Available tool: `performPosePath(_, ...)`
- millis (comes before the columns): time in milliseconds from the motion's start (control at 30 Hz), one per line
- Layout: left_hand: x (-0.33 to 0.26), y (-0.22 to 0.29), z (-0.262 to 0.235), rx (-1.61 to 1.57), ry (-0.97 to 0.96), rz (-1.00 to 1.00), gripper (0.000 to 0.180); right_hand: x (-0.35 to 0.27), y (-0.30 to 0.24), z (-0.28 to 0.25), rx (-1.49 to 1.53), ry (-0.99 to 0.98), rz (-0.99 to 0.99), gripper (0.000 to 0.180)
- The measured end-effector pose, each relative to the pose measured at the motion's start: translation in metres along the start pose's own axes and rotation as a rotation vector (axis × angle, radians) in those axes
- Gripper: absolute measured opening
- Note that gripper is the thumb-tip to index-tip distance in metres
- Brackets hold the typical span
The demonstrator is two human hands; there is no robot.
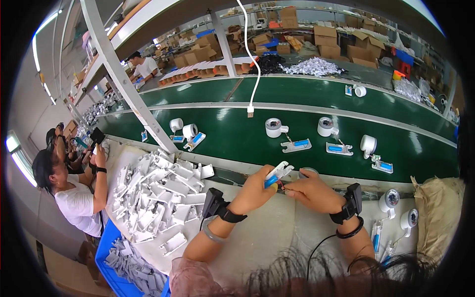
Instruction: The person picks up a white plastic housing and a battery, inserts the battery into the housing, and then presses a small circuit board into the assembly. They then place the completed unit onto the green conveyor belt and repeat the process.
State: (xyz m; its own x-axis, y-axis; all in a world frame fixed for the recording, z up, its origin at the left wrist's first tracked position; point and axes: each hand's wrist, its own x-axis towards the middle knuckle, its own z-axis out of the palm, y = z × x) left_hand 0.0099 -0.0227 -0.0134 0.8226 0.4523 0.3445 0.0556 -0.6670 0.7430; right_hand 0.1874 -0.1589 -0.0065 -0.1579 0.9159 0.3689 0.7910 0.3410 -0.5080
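Left grip [258, 187] clasps white-blue part [276, 174], right hand [310, 190] touching.

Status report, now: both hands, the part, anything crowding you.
Left hand grips white-and-blue plastic part. Right hand pinches at its end. Heap of white plastic pieces lies left, apart.

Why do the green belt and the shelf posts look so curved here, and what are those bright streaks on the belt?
Head view: the fisheye lens bends the green belt and shelf post toward the black rim; pale streaks are glare from overhead lights; the left hand and right hand stay fairly sharp, and dark hair blurs the bottom edge.
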Motion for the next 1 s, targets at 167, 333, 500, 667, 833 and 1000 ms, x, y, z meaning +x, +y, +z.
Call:
performPosePath(167, 0.0, 0.02, -0.015, -0.656, -0.276, -0.341, 0.041, 0.003, -0.008, -0.004, 0.014, -0.002, -0.001, 0.016)
performPosePath(333, -0.002, 0.017, -0.007, -0.643, -0.217, -0.376, 0.036, 0.008, -0.01, -0.001, -0.068, 0.229, -0.062, 0.019)
performPosePath(500, -0.005, 0.01, 0.006, -0.437, -0.075, -0.286, 0.028, 0.007, -0.014, 0.004, -0.177, 0.375, 0.057, 0.018)
performPosePath(667, -0.003, 0.001, 0.012, -0.439, -0.045, -0.281, 0.023, 0.008, -0.02, 0.007, 0.112, 0.478, 0.257, 0.014)
performPosePath(833, -0.002, 0.01, 0.017, -0.645, 0.065, -0.172, 0.024, 0.01, -0.017, 0.008, 0.154, 0.493, 0.163, 0.015)
performPosePath(1000, -0.003, 0.011, 0.007, -0.855, 0.027, -0.607, 0.027, 0.01, -0.013, 0.015, 0.019, 0.514, 0.064, 0.015)
